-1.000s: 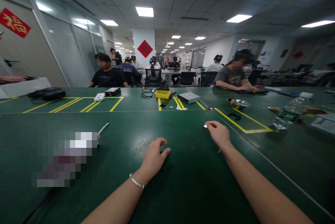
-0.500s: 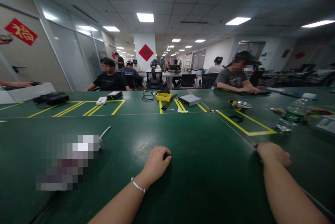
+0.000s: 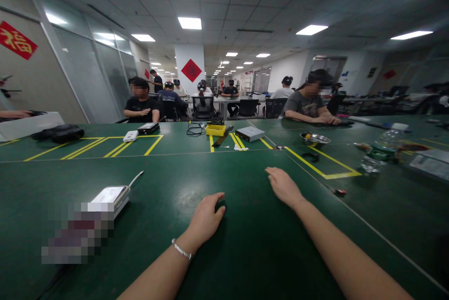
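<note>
Ahead of right hand (image 3: 285, 186), bowl (image 3: 321, 139) holds something yellow (image 3: 308, 136).

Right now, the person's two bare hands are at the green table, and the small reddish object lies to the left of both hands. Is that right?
Not quite: the small reddish object lies to the right of both the left hand and right hand at the green table, as the head view shows.

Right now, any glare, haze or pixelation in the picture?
Head view: pale glare on the green tabletop beside the left hand; head view: pixelation masks part of the nearest white device; head view: bluish haze smudges the upper right corner.
</note>
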`<state>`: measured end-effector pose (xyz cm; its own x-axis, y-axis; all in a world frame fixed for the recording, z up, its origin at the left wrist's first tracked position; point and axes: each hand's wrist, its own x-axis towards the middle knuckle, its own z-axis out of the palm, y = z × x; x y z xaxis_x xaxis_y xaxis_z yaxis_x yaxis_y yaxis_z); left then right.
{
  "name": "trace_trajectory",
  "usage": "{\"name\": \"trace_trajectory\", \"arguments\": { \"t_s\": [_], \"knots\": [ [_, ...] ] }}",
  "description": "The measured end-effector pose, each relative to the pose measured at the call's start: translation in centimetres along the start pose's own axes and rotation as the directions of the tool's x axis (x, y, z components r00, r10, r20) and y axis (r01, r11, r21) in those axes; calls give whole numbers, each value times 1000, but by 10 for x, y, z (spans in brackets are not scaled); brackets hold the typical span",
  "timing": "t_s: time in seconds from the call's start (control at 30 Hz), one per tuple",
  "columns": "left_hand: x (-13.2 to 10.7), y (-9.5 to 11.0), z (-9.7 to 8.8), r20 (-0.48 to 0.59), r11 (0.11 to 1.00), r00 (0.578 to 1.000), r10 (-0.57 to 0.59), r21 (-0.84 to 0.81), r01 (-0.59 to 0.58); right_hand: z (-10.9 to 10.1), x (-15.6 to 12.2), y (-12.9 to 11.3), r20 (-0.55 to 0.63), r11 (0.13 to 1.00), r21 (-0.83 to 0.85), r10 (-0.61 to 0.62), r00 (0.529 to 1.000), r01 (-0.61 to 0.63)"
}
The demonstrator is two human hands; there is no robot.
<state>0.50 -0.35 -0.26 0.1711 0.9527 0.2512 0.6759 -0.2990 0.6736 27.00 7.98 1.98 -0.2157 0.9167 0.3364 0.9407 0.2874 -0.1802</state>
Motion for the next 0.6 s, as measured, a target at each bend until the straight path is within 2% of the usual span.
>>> {"name": "trace_trajectory", "arguments": {
  "t_s": [0.07, 0.13, 0.2, 0.23, 0.27, 0.3, 0.37, 0.4, 0.43, 0.47, 0.53, 0.6],
  "knots": [
    [1, -2, 2, -9, 1000, 1000, -6, -20, 6, 10, -7, -46, 107, 973, 124, -209, 972, 195],
    [1, -3, 4, -15, 1000, 1000, -10, -30, 9, 16, -17, -80, 187, 905, 234, -401, 897, 356],
    [1, -4, 4, 0, 1000, 1000, -7, -28, 7, 18, -24, -96, 244, 837, 303, -530, 812, 455],
    [1, -4, 4, 12, 1000, 1000, -2, -25, 2, 17, -25, -96, 263, 825, 316, -551, 792, 469],
    [1, -4, 3, 24, 1000, 1000, 4, -22, -3, 15, -23, -90, 271, 839, 303, -531, 803, 452],
    [0, -3, 2, 31, 1000, 1000, 6, -19, -5, 12, -20, -80, 263, 879, 259, -463, 847, 400],
    [0, -2, 1, 37, 1000, 999, 4, -15, -4, 4, -11, -46, 184, 977, 89, -208, 961, 194],
    [0, -2, 0, 39, 1000, 999, 2, -12, -2, -1, -8, -25, 106, 998, -17, -57, 993, 59],
    [0, -2, -1, 42, 1000, 999, 2, -7, -2, -6, -7, -3, 14, 990, -117, 87, 996, -84],
    [0, -2, -1, 44, 1000, 999, 3, -2, -3, -10, -7, 21, -72, 957, -196, 203, 977, -213],
    [0, -2, -1, 47, 1000, 999, 12, 4, -12, -18, -15, 67, -197, 857, -272, 395, 898, -437],
    [0, -2, -1, 50, 1000, 999, 14, 1, -14, -22, -27, 108, -221, 762, -259, 551, 804, -594]
  ]
}}
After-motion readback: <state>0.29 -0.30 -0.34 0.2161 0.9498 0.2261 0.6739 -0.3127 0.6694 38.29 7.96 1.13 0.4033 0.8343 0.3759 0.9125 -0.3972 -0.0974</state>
